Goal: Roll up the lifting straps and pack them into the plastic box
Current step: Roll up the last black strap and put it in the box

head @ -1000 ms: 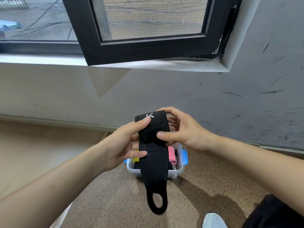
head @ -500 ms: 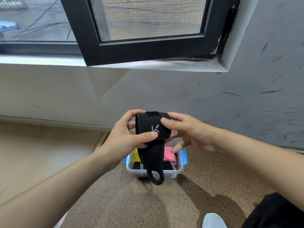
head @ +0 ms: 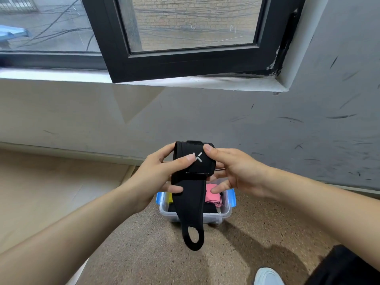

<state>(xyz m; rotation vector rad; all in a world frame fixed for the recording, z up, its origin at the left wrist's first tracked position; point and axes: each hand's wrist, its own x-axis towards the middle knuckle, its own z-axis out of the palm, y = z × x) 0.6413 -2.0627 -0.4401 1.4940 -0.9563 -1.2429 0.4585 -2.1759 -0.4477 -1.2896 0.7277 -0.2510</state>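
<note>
Above the plastic box (head: 225,215), in the head view, both hands hold one black strap (head: 190,194) in the air, its upper part wound into a roll. The left hand (head: 154,177) grips the roll from 9 o'clock, with its thumb laid across the front beside the white logo (head: 198,157). The right hand (head: 238,171) pinches it from 3 o'clock, with the thumb on the upper edge and the fingers behind.

A second ago the logo sat at the very top of a nearly flat strap; now it faces the camera on the wound part. Compared with half a second ago, the free tail hangs lower. Its loop (head: 193,236) now dangles past the box's front wall at 6 o'clock, over the speckled floor (head: 144,254).

Counted: two hands, one strap in them, and one clear box on the floor directly under them, without a lid. Two blue latches (head: 232,199) sit on the box, one at 9 o'clock and one at 3 o'clock. Inside it lie one pink roll (head: 213,197) toward 3 o'clock, one yellow piece (head: 169,199) toward 9 o'clock, and dark material whose number cannot be told. One white shoe (head: 267,276) shows at 5 o'clock from the box.
</note>
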